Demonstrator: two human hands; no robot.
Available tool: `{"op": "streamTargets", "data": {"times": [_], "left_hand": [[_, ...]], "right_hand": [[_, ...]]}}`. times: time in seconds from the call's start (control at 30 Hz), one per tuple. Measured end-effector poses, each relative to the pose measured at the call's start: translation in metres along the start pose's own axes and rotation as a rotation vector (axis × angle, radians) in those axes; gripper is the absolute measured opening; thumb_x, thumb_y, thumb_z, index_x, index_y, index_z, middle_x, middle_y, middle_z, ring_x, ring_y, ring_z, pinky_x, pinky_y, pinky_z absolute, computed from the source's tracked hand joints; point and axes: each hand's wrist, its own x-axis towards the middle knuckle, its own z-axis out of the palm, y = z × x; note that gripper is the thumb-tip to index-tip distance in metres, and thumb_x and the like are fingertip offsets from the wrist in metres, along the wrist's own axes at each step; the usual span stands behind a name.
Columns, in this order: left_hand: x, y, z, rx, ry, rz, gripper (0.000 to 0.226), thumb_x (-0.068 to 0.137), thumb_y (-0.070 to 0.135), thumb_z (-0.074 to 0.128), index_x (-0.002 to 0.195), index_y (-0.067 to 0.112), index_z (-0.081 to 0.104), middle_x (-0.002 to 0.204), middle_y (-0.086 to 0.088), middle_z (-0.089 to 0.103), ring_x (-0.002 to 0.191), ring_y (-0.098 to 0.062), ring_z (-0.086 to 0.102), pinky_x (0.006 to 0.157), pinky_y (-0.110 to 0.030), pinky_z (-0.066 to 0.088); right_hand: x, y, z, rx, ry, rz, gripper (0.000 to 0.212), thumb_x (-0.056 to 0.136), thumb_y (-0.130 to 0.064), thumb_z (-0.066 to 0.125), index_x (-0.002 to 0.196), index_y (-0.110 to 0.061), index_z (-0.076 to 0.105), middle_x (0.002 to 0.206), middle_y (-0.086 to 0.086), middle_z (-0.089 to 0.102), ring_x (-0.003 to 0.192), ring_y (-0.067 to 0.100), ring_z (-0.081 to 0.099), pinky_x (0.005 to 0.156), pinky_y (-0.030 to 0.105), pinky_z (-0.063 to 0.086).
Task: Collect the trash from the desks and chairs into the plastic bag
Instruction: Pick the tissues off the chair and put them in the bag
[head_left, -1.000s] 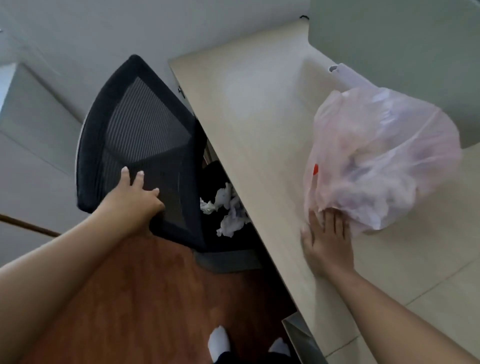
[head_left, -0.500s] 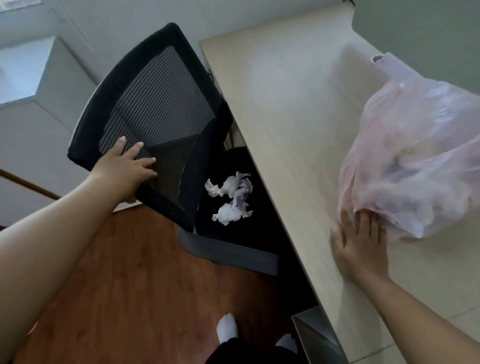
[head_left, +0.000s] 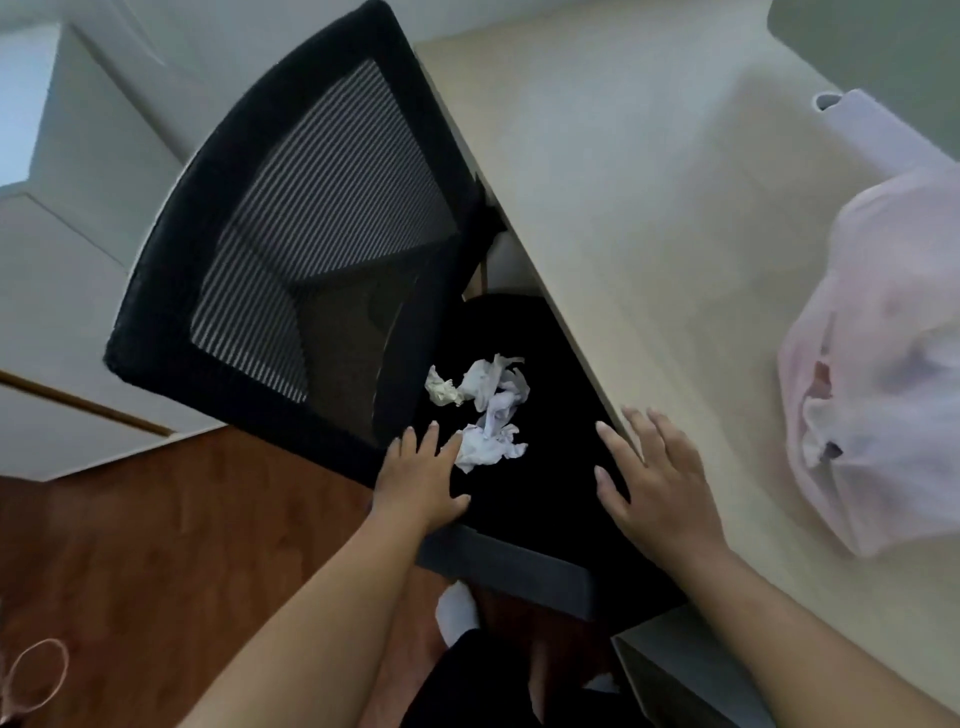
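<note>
Trash wads (head_left: 485, 410) lie strung out on the chair seat (head_left: 545, 499) straight ahead of the left hand (head_left: 421, 480), fingers spread and empty beside the nearest; right hand (head_left: 662, 493), also spread, is farther off.

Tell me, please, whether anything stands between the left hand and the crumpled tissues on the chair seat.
Nothing visible does. The left hand is over the black seat, fingertips right beside the nearest crumpled tissues; the chair back stands off to their left.
</note>
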Motion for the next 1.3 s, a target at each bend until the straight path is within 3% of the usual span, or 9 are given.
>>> {"op": "streamTargets", "data": {"times": [0.1, 0.17, 0.27, 0.6, 0.8, 0.87, 1.0, 1.13, 1.3], "left_hand": [[0.024, -0.007, 0.008, -0.042, 0.041, 0.050, 0.098, 0.085, 0.058, 0.058, 0.156, 0.025, 0.000, 0.163, -0.007, 0.003, 0.146, -0.034, 0.014, 0.116, -0.042, 0.021], [0.039, -0.008, 0.012, -0.054, 0.018, 0.062, 0.106, 0.082, 0.058, 0.062, 0.155, 0.021, -0.005, 0.163, -0.010, -0.004, 0.147, -0.034, 0.009, 0.117, -0.041, 0.018], [0.063, -0.006, 0.022, -0.100, -0.051, 0.042, 0.116, 0.078, 0.058, 0.067, 0.154, 0.022, -0.014, 0.161, -0.012, -0.017, 0.148, -0.037, -0.005, 0.119, -0.043, 0.012], [0.150, -0.020, 0.069, 0.000, 0.023, 0.099, 0.144, 0.055, 0.081, 0.066, 0.152, 0.020, -0.022, 0.157, -0.016, -0.030, 0.144, -0.046, -0.015, 0.117, -0.055, 0.000], [0.186, -0.019, 0.097, -0.074, 0.021, 0.036, 0.150, 0.051, 0.086, 0.064, 0.146, 0.022, -0.033, 0.153, -0.015, -0.037, 0.144, -0.048, -0.013, 0.115, -0.059, 0.008], [0.197, -0.021, 0.100, -0.081, -0.012, 0.017, 0.146, 0.054, 0.085, 0.063, 0.146, 0.024, -0.032, 0.153, -0.015, -0.037, 0.143, -0.048, -0.015, 0.116, -0.058, 0.006], [0.210, -0.020, 0.103, -0.115, -0.076, 0.066, 0.120, 0.064, 0.073, 0.067, 0.153, 0.033, -0.003, 0.159, -0.010, -0.008, 0.143, -0.047, -0.013, 0.117, -0.057, 0.005], [0.213, -0.023, 0.100, -0.192, 0.005, 0.111, 0.072, 0.074, 0.052, 0.068, 0.136, 0.032, 0.039, 0.139, -0.005, 0.030, 0.129, -0.034, 0.020, 0.107, -0.044, 0.027], [0.214, -0.016, 0.110, -0.205, 0.026, 0.186, 0.040, 0.085, 0.028, 0.059, 0.123, 0.026, 0.047, 0.129, -0.001, 0.042, 0.112, -0.028, 0.030, 0.093, -0.032, 0.033]], "right_hand": [[0.039, -0.032, 0.019, 0.074, -0.187, -0.027, 0.057, 0.079, -0.028, 0.070, 0.133, -0.020, 0.055, 0.136, 0.012, 0.052, 0.118, 0.033, 0.051, 0.082, 0.047, 0.054], [0.058, -0.042, 0.035, 0.034, -0.514, 0.054, 0.088, 0.077, -0.035, 0.073, 0.150, -0.034, 0.023, 0.158, 0.011, 0.019, 0.138, 0.037, 0.030, 0.088, 0.046, 0.053], [0.084, -0.040, 0.068, -0.043, -0.809, 0.115, 0.118, 0.076, -0.033, 0.077, 0.149, -0.041, -0.016, 0.158, 0.006, -0.024, 0.146, 0.041, -0.005, 0.096, 0.045, 0.047], [0.154, -0.038, 0.201, -0.192, -0.808, -0.060, 0.113, 0.085, -0.037, 0.069, 0.145, -0.040, -0.027, 0.153, 0.008, -0.038, 0.141, 0.049, -0.019, 0.104, 0.060, 0.036], [0.173, -0.024, 0.244, 0.066, -0.954, -0.061, 0.082, 0.093, -0.032, 0.061, 0.150, -0.045, 0.004, 0.158, -0.005, -0.027, 0.145, 0.039, -0.015, 0.117, 0.053, 0.014], [0.173, -0.020, 0.248, 0.021, -0.980, -0.066, 0.089, 0.088, -0.021, 0.066, 0.150, -0.045, 0.007, 0.159, -0.001, -0.023, 0.145, 0.039, -0.009, 0.115, 0.049, 0.022], [0.171, -0.018, 0.251, 0.045, -0.842, -0.076, 0.077, 0.080, -0.028, 0.070, 0.144, -0.036, 0.028, 0.155, 0.008, 0.004, 0.134, 0.037, 0.016, 0.102, 0.040, 0.035], [0.157, -0.020, 0.255, 0.199, -0.768, -0.023, 0.049, 0.077, -0.018, 0.071, 0.119, -0.022, 0.046, 0.135, 0.010, 0.029, 0.118, 0.035, 0.038, 0.088, 0.037, 0.042], [0.122, -0.013, 0.257, 0.259, -0.705, 0.042, 0.029, 0.078, -0.009, 0.070, 0.098, -0.013, 0.050, 0.120, 0.010, 0.040, 0.103, 0.031, 0.049, 0.080, 0.033, 0.042]]}}
